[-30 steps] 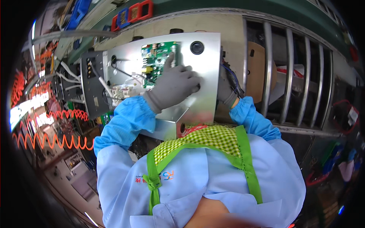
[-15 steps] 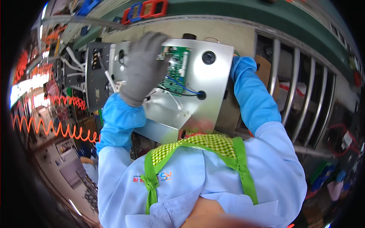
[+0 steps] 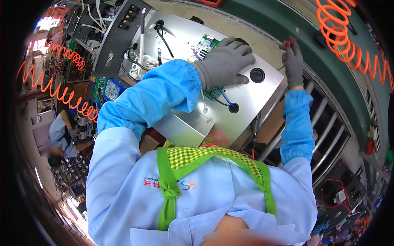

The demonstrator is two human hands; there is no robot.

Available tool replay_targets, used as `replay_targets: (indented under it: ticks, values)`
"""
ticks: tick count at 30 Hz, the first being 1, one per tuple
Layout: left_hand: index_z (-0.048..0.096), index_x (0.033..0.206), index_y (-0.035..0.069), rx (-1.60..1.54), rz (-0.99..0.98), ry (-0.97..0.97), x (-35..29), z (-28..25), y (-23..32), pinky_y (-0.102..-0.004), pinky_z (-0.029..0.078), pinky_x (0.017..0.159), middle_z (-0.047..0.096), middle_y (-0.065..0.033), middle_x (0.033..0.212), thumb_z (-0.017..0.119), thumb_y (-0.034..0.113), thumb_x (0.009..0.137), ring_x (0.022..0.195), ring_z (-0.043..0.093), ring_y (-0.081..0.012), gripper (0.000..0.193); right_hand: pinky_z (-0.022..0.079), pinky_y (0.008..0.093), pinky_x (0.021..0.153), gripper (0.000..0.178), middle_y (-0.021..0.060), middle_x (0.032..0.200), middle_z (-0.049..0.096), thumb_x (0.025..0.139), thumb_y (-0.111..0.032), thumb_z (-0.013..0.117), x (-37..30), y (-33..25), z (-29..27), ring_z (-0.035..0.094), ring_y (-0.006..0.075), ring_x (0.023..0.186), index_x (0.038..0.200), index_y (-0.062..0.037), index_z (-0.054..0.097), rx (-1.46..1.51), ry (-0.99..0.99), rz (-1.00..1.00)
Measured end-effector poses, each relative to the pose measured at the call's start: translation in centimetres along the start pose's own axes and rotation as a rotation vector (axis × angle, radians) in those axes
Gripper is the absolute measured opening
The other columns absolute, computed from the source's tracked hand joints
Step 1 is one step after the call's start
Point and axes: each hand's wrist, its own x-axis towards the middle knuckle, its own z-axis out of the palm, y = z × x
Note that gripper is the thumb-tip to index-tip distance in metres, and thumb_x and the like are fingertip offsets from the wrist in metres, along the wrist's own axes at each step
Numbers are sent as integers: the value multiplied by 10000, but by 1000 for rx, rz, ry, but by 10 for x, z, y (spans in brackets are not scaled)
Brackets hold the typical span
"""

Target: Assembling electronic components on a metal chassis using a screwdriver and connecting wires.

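Beyond the wearer's green-checked cloth apron (image 3: 205,158) lay a silver sheet-metal chassis (image 3: 251,96). The grey-gloved left hand (image 3: 226,61) spread open over its green circuit board (image 3: 210,42), seemingly for steadiness. Farther off, the grey-gloved right hand (image 3: 293,67) pinched a red coil (image 3: 288,43), likely wire, presumably fingertip-held for its smallness.

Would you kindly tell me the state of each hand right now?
Left hand: open, spread over the green circuit board.
Right hand: closed, holding a small red wire coil at its fingertips.
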Motion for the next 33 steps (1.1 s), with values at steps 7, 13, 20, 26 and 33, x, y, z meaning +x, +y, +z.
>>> replay_targets:
  ticks: [7,13,20,26,33]
  values:
    - [559,1054,121,-111,42,12,11,25,0,-455,285,1060,542,-92,1161,722,370,703,1145,496,-295,460,481,285,807,299,75,999,604,872,-180,605,-107,23,22,569,134,924,1133,-41,563,323,-300,186]
    - [550,1044,127,-131,-66,-53,12,18,11,-439,320,1016,550,-74,1128,736,386,686,1127,505,-285,479,474,342,868,380,99,1109,604,832,-155,644,-117,56,21,578,223,1006,1179,-34,547,-196,-467,-154]
    - [564,1020,127,-83,-8,-24,15,26,11,-445,348,990,550,-57,1081,738,420,684,1096,516,-265,479,476,341,869,395,101,1124,599,837,-159,638,-110,96,24,574,220,1020,1199,-35,538,-21,-448,-75]
    - [583,1001,113,-85,-25,-50,9,21,8,-448,337,1001,551,-64,1103,732,419,689,1105,513,-275,461,476,340,869,406,103,1142,591,841,-162,634,-102,107,3,571,220,1031,1213,-36,529,27,-444,6]
    - [591,1030,115,-85,-42,-63,20,33,23,-454,328,1017,564,-65,1130,725,405,688,1109,518,-265,467,463,351,898,422,107,1189,566,875,-193,606,-105,75,29,561,222,1059,1248,-26,502,251,-454,185]
